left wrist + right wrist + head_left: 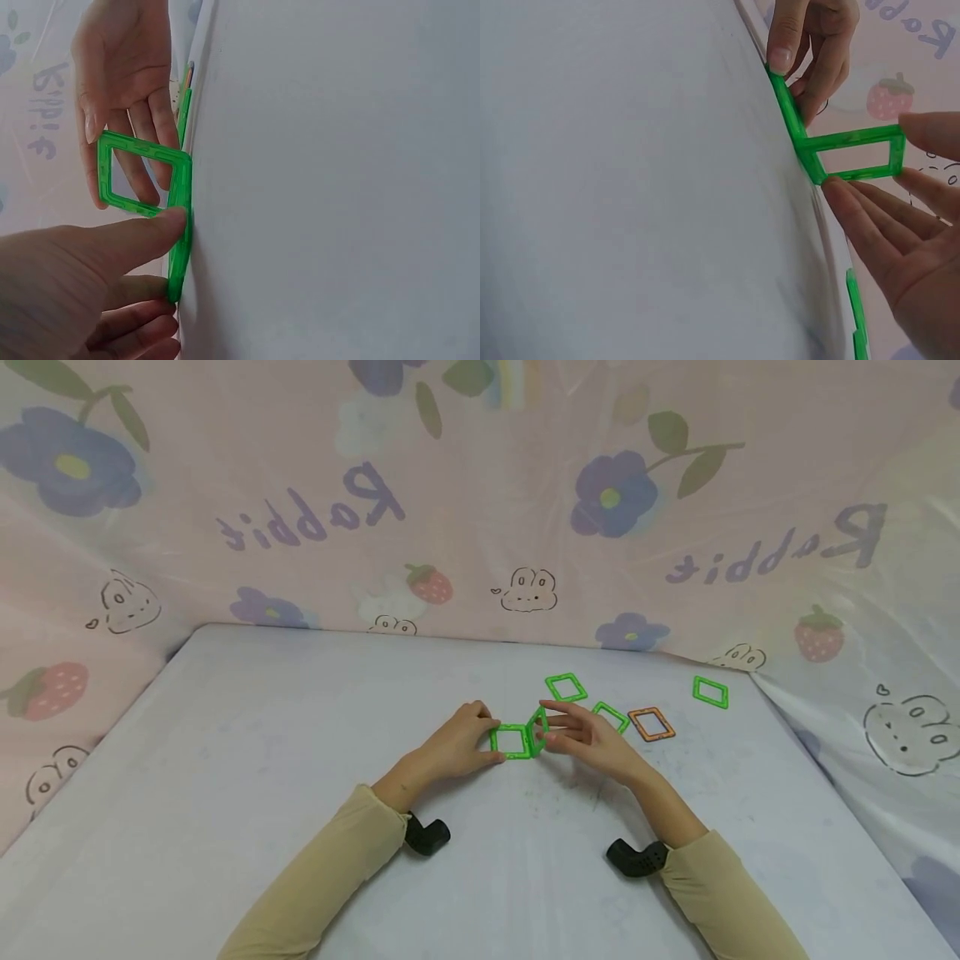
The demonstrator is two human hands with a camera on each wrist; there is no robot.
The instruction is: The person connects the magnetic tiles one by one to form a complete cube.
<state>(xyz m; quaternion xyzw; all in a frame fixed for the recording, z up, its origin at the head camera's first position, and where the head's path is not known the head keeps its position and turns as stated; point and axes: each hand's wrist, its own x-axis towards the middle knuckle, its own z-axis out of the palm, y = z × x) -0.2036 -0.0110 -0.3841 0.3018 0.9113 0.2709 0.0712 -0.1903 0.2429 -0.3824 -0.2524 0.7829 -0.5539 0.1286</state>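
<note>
Two green square frame-shaped magnetic tiles meet along one edge, making an L. One tile (513, 756) lies flat, and my left hand (459, 743) pinches its left side with the thumb at the near corner and fingers at the far one. The other tile (855, 137) stands up from the flat one's right edge. My right hand (588, 742) holds this upright tile from the right, its thumb and fingertips at the tile's corners. Seen from the left wrist, the left thumb (161, 225) presses over the joined edge area, and the right palm faces the upright tile.
Beyond and right of my right hand lie a green tile (572, 699), another green tile (615, 711) partly behind the fingers, and an orange tile (637, 727). Farther right is one more green tile (711, 702). Printed fabric (465, 527) hangs around the white table (300, 735).
</note>
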